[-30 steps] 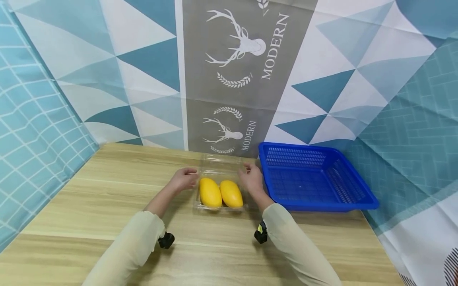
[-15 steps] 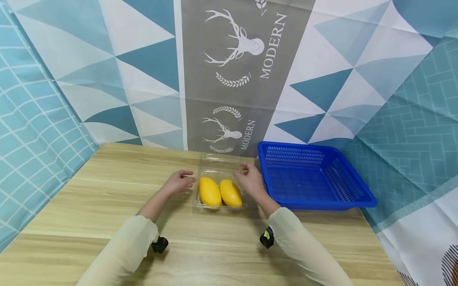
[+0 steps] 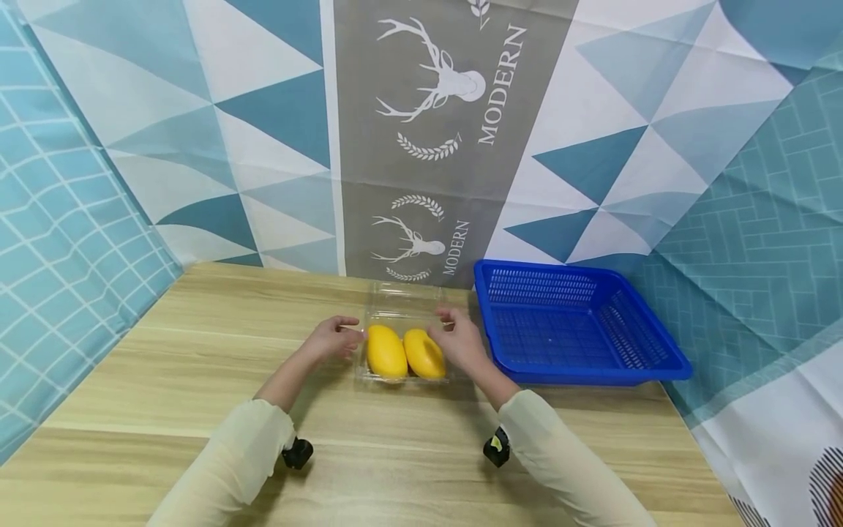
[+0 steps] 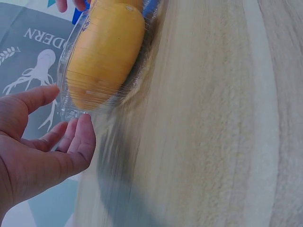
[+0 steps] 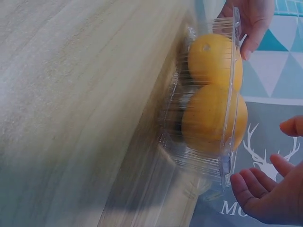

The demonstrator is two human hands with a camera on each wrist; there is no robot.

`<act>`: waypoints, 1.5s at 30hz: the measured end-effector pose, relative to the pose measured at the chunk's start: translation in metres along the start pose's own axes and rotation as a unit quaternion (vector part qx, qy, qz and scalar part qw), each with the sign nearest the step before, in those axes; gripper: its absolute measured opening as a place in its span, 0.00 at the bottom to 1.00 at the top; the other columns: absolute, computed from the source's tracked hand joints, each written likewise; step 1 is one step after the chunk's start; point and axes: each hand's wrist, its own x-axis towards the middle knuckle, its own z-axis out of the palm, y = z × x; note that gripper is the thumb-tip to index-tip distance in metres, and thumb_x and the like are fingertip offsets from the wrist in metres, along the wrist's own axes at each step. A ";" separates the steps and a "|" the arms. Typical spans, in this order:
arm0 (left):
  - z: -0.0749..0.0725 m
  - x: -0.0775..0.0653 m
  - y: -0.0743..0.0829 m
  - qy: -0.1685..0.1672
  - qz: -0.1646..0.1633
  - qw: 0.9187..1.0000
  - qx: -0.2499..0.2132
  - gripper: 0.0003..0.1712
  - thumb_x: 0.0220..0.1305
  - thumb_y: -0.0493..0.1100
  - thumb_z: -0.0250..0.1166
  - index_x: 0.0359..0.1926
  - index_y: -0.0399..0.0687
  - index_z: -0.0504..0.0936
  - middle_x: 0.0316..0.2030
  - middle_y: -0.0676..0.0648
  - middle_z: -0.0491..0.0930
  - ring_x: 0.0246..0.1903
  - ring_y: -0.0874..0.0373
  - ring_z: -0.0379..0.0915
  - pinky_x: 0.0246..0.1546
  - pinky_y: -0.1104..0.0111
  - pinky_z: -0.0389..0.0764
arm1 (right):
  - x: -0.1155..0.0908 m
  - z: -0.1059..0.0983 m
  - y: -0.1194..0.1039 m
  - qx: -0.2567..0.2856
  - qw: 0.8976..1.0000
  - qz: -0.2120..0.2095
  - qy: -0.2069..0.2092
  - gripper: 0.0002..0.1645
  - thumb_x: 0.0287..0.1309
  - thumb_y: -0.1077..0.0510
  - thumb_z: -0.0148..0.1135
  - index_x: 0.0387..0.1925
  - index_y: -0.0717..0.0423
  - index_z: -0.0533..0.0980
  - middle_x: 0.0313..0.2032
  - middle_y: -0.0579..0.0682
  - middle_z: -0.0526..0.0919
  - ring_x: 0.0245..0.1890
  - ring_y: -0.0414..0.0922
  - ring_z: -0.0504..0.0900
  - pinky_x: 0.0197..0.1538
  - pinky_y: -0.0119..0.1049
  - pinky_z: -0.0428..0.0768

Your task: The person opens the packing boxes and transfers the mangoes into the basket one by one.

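Observation:
A clear plastic clamshell box (image 3: 411, 380) stands on the table, its transparent lid (image 3: 405, 301) raised at the wall side. Inside lie two yellow mangoes, a left mango (image 3: 386, 353) and a right mango (image 3: 424, 355), side by side. My left hand (image 3: 332, 339) is at the box's left side, fingers loosely bent, with fingertips (image 4: 85, 118) right at the rim. On the opposite side is my right hand (image 3: 461, 342), its thumb apart from the fingers and its fingertips (image 5: 238, 182) by the box's edge. Neither hand grips anything.
To the right of the box, a blue plastic basket (image 3: 553, 369) with perforated walls stands against the back wall. Patterned cloth (image 3: 276, 132) covers the walls behind the wooden table (image 3: 395, 468).
Both hands have shifted only slightly. The left hand drew back a little from the box and returned; the right hand has come slightly lower, nearer the right mango. The mangoes stay in the box.

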 end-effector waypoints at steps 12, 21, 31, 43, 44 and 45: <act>0.001 -0.005 0.000 -0.021 0.012 1.000 -0.015 0.36 0.59 0.39 0.63 0.64 0.28 0.59 0.48 0.32 0.74 0.41 0.50 0.77 0.40 0.62 0.82 | -0.001 0.004 -0.003 -0.022 0.999 0.005 -0.039 0.28 0.54 0.52 0.65 0.57 0.53 0.72 0.54 0.58 0.75 0.52 0.54 0.75 0.51 0.47 0.78; 0.002 -0.005 0.004 -0.018 -0.023 0.998 -0.058 0.37 0.58 0.37 0.64 0.65 0.34 0.58 0.44 0.40 0.73 0.31 0.58 0.74 0.31 0.70 0.82 | -0.001 0.004 -0.004 -0.036 0.998 -0.005 -0.050 0.27 0.54 0.52 0.65 0.56 0.53 0.72 0.54 0.58 0.76 0.52 0.54 0.75 0.53 0.48 0.77; 0.003 -0.003 0.002 -0.016 -0.029 0.996 -0.080 0.36 0.59 0.35 0.64 0.65 0.35 0.58 0.39 0.45 0.72 0.26 0.60 0.70 0.26 0.75 0.79 | -0.001 0.006 -0.003 -0.067 0.995 -0.018 -0.076 0.27 0.55 0.51 0.64 0.55 0.54 0.72 0.54 0.58 0.76 0.51 0.53 0.75 0.53 0.49 0.77; 0.003 -0.003 0.001 -0.014 -0.028 0.996 -0.087 0.36 0.58 0.34 0.64 0.65 0.35 0.58 0.38 0.45 0.73 0.25 0.61 0.69 0.25 0.75 0.78 | -0.001 0.011 -0.003 -0.131 0.985 -0.053 -0.100 0.30 0.54 0.51 0.65 0.57 0.59 0.71 0.54 0.57 0.76 0.50 0.52 0.76 0.55 0.47 0.76; 0.003 -0.003 0.000 -0.014 -0.029 0.996 -0.088 0.36 0.58 0.34 0.64 0.65 0.35 0.58 0.38 0.46 0.73 0.25 0.62 0.69 0.25 0.75 0.78 | -0.001 0.012 -0.002 -0.138 0.984 -0.051 -0.100 0.31 0.53 0.51 0.66 0.57 0.59 0.71 0.55 0.57 0.75 0.50 0.52 0.76 0.56 0.47 0.76; 0.003 -0.002 0.000 -0.015 -0.029 0.996 -0.089 0.37 0.58 0.34 0.64 0.65 0.35 0.58 0.38 0.46 0.73 0.25 0.62 0.68 0.24 0.75 0.78 | 0.000 0.013 -0.002 -0.148 0.982 -0.052 -0.100 0.31 0.53 0.51 0.66 0.57 0.59 0.71 0.55 0.57 0.75 0.52 0.53 0.75 0.57 0.47 0.75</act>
